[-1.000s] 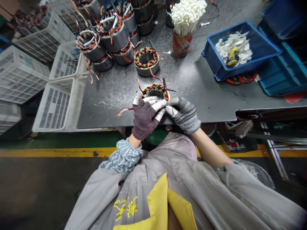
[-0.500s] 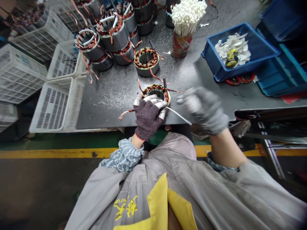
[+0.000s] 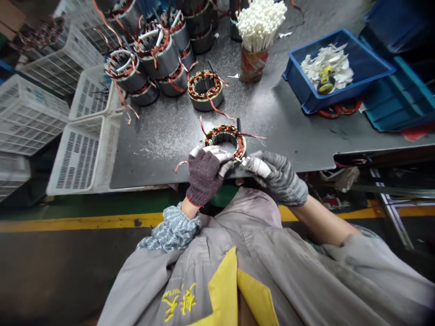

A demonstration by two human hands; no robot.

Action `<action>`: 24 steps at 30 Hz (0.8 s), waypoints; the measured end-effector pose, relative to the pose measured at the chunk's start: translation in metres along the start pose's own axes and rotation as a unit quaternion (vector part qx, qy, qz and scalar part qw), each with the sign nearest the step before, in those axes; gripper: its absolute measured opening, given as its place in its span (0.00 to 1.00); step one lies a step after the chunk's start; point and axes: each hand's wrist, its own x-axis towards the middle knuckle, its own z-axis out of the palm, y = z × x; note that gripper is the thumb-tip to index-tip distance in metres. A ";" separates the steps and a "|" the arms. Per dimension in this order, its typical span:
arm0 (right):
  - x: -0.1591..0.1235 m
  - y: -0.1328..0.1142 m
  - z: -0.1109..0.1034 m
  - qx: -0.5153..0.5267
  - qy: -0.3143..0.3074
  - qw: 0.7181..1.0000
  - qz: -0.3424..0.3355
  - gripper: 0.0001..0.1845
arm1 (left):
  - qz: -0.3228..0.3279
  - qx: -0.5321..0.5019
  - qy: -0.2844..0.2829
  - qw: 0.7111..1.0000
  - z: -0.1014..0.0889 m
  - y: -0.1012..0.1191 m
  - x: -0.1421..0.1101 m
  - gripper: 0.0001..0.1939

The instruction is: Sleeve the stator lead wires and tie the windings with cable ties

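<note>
A motor stator (image 3: 227, 138) with copper windings sits at the near edge of the dark metal table (image 3: 272, 122). My left hand (image 3: 205, 174), in a dark knitted glove with taped fingertips, curls over the stator's near rim and grips it. My right hand (image 3: 275, 174), in a grey glove with taped fingers, is pinched against the stator's right side; what it holds is too small to make out. Loose copper leads stick out to the left and right of the stator.
Another stator (image 3: 205, 90) and a stacked group of stators (image 3: 152, 59) stand farther back. A can of white sleeves (image 3: 256, 40) stands at the back centre. A blue bin (image 3: 335, 70) with paper scraps is on the right. White crates (image 3: 81, 154) are at the left.
My right hand swung out to the right, drawing a white strip away from the stator, then came back to the stator's right side. My left hand stayed on the rim.
</note>
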 end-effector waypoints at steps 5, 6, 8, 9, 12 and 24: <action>0.038 -0.024 -0.012 0.027 -0.015 1.000 0.000 0.26 | 0.033 -0.010 -0.011 0.999 -0.002 0.014 -0.006 0.09; 0.040 -0.026 -0.016 0.021 -0.009 1.000 -0.007 0.25 | 0.029 -0.002 -0.004 1.000 -0.003 0.016 -0.010 0.11; 0.031 -0.021 -0.020 0.002 0.033 0.999 -0.041 0.25 | 0.013 0.023 0.035 0.999 -0.007 0.018 -0.019 0.13; 0.023 -0.017 -0.019 -0.010 0.052 0.997 -0.063 0.25 | 0.004 0.034 0.058 0.998 -0.010 0.018 -0.023 0.14; 0.000 0.002 -0.008 -0.048 0.041 0.994 -0.094 0.25 | -0.011 0.047 0.065 0.997 -0.023 0.016 -0.027 0.15; 0.084 0.022 -0.026 0.041 -0.226 0.967 -0.109 0.30 | 0.295 0.024 -0.171 0.940 -0.047 -0.035 0.048 0.15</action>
